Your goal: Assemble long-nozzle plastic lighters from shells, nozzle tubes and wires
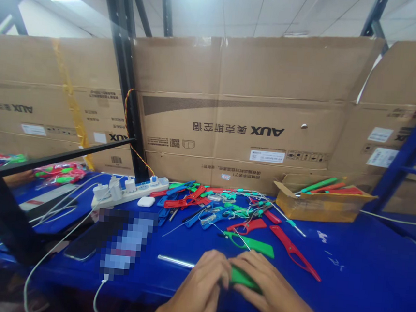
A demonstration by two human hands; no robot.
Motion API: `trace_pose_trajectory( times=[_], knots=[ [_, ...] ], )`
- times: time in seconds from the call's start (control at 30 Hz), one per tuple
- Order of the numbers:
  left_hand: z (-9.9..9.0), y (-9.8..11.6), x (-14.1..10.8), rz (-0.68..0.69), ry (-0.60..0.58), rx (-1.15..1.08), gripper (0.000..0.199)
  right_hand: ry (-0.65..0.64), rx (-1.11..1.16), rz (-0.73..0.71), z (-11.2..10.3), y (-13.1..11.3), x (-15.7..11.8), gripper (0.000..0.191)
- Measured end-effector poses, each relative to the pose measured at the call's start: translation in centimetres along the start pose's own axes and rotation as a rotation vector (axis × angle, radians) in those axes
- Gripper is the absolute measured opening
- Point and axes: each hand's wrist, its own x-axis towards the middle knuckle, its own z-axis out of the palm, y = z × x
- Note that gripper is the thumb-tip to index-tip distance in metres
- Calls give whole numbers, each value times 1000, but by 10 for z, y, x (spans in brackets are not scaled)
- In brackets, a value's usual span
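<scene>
A green long-nosed lighter (245, 279) is between my two hands above the blue tabletop. Its slim metal tube (176, 261) sticks out to the left. My left hand (204, 283) closes around the front of the green body, near where the tube leaves it. My right hand (265, 283) is wrapped over the handle end, and its fingers hide much of it. A thin wire (243, 239) rises just beyond my right fingertips. Past it lie a green handle shell (254, 246) and a red handle shell (296, 253).
Loose red, blue and green lighter parts (193, 201) are heaped at the back. An open cardboard box (318, 210) holds several coloured lighters. On the left are a power strip (132, 192) with plugs, phones (93, 238) and white cables (44, 253). Cardboard (241, 110) walls the back.
</scene>
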Motion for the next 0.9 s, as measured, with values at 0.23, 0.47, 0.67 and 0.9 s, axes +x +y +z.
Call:
trace_pose_trajectory(
  times=[0.23, 0.47, 0.67, 0.9],
  knots=[
    [13, -21, -7, 258, -206, 174, 25, 77, -93, 29, 2, -1, -1, 53],
    [16, -24, -7, 227, -336, 242, 22, 142, -189, 35, 9, 4, -4, 43],
    [12, -16, -3, 170, -308, 301, 18, 142, -168, 6, 7, 7, -4, 27],
    [9, -5, -4, 112, -327, 350, 17, 195, -136, 33, 6, 6, -3, 27]
  ],
)
